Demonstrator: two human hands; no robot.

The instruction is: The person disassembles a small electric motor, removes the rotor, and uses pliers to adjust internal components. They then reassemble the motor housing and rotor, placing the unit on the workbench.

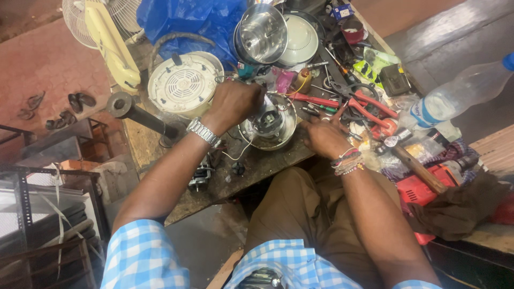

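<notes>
- Head view: a cluttered workbench [257, 166] is seen from above, with two bare forearms reaching in from the lower edge of the frame.
- A round metal housing [267, 127] lies at the centre of the frame; a dark motor part [267, 120] is seated inside it, and thin wires trail from its lower left rim.
- The left hand [233, 104], a metal watch [203, 132] on its wrist, is curled over the upper left rim of the housing; the fingers are bent narrow against it, but what they pinch cannot be told.
- The right hand [325, 136], with beaded bracelets [347, 162] at the wrist, is laid on the bench just right of the housing, fingers spread toward small tools; a grip on any of them cannot be told.
- Two steel bowls are counted at the top centre: a shiny empty one [263, 33] tipped toward the camera, and a pale one [302, 40] just beside it on the right.
- One white round base with a vent grille [184, 84] is seen to the left of the hands.
- One clear plastic bottle [460, 93] is lying at the right edge, its contents not discernible.
- One pair of red-handled pliers [369, 107] and one wooden-handled hammer [415, 163] are seen at the right.
- One blue plastic bag [187, 21] is bunched at the top.
</notes>
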